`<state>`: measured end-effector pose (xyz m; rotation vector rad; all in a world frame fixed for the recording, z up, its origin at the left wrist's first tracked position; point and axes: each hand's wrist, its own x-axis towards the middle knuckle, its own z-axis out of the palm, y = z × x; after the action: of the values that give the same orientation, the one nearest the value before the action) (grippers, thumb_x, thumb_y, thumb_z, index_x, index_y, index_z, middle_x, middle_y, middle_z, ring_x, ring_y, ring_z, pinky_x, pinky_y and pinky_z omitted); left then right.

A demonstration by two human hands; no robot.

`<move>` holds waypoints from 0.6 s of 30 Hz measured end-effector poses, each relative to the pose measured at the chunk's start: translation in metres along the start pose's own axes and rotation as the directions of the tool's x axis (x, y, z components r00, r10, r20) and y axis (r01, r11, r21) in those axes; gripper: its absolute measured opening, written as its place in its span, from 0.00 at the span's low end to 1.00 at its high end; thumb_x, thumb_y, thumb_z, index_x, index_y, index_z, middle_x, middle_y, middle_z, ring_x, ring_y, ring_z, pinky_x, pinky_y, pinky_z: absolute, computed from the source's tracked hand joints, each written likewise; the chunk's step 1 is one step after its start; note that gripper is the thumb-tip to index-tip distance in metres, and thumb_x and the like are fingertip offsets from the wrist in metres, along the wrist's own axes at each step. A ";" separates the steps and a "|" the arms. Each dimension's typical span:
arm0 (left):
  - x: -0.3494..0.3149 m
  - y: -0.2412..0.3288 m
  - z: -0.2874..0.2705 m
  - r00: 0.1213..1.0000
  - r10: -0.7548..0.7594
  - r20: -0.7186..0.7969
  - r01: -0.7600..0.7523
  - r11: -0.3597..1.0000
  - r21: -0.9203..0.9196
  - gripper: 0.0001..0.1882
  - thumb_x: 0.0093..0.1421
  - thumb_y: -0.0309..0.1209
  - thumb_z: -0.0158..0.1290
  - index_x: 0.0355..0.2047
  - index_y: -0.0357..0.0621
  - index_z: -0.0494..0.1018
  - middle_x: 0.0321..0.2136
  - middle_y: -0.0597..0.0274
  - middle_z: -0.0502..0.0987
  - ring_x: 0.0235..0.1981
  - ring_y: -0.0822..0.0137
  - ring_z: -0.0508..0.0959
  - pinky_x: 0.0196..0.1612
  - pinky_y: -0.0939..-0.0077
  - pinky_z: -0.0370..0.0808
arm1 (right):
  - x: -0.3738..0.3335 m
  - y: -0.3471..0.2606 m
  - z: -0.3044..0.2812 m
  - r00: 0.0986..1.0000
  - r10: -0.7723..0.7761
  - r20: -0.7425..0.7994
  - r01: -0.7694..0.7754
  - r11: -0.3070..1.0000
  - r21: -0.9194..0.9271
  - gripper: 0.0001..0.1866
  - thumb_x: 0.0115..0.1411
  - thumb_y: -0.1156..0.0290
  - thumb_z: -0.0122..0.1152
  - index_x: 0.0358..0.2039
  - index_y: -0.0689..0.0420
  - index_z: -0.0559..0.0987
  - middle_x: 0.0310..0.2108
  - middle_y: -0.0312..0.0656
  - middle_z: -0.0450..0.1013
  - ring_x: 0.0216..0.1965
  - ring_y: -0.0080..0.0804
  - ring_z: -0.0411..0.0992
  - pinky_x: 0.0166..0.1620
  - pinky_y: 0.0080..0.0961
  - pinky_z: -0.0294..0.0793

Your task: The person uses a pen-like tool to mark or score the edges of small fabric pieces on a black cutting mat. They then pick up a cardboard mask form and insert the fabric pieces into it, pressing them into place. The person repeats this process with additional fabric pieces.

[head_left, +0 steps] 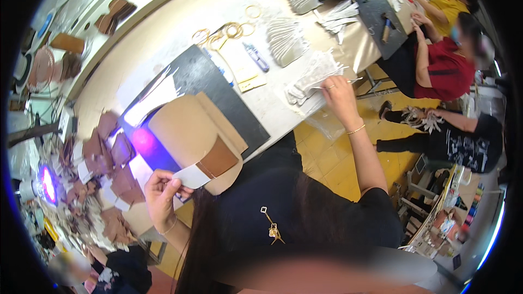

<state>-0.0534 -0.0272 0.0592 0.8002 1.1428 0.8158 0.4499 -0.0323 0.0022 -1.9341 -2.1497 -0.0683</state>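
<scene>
Between the thumb and fingers of my left hand (163,190) is a flat piece with a white end and a brown leather end (218,158), pinched at the white end. Its brown end lies over a rounded tan board (182,130) at the table's near edge. My right hand (340,98) reaches to a bundle of thin white strips (316,76) on the right. Its fingertips are closed at the bundle's edge, where the end of a white strip shows between them.
A black mat (218,76) lies under the board. Past it are rolls of yellowish tape (234,30), a purple cutter (256,57) and fanned white stacks (286,41). Brown leather pieces (98,152) heap at the left beside a bright lamp (48,184). Co-workers (444,71) sit at the far right.
</scene>
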 end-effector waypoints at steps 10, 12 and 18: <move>0.035 0.006 0.006 0.985 0.120 -0.127 -0.129 0.989 -0.070 0.10 0.65 0.28 0.57 0.39 0.35 0.68 0.25 0.50 0.80 0.22 0.62 0.82 0.23 0.78 0.78 | 0.010 0.003 -0.029 0.838 0.220 0.499 -0.315 0.942 0.114 0.07 0.67 0.69 0.54 0.41 0.56 0.68 0.34 0.51 0.77 0.38 0.50 0.75 0.50 0.37 0.67; 0.037 0.006 0.006 0.988 0.105 -0.113 -0.114 0.990 -0.078 0.11 0.65 0.28 0.57 0.41 0.35 0.68 0.25 0.51 0.80 0.22 0.62 0.82 0.22 0.78 0.78 | 0.010 0.010 -0.032 0.786 0.231 0.574 -0.468 0.829 0.307 0.08 0.69 0.67 0.53 0.43 0.56 0.68 0.35 0.55 0.76 0.40 0.55 0.74 0.49 0.39 0.69; 0.043 0.003 0.007 0.990 0.107 -0.087 -0.117 0.986 -0.119 0.12 0.65 0.28 0.58 0.42 0.34 0.70 0.26 0.51 0.80 0.23 0.62 0.82 0.23 0.78 0.79 | 0.001 0.031 -0.022 0.766 0.261 0.587 -0.593 0.638 0.491 0.13 0.71 0.59 0.53 0.46 0.55 0.68 0.33 0.43 0.76 0.31 0.37 0.75 0.36 0.34 0.75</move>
<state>-0.0381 0.0112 0.0438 0.7385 1.1136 1.0113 0.4836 -0.0317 0.0196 -2.0524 -1.4757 1.2074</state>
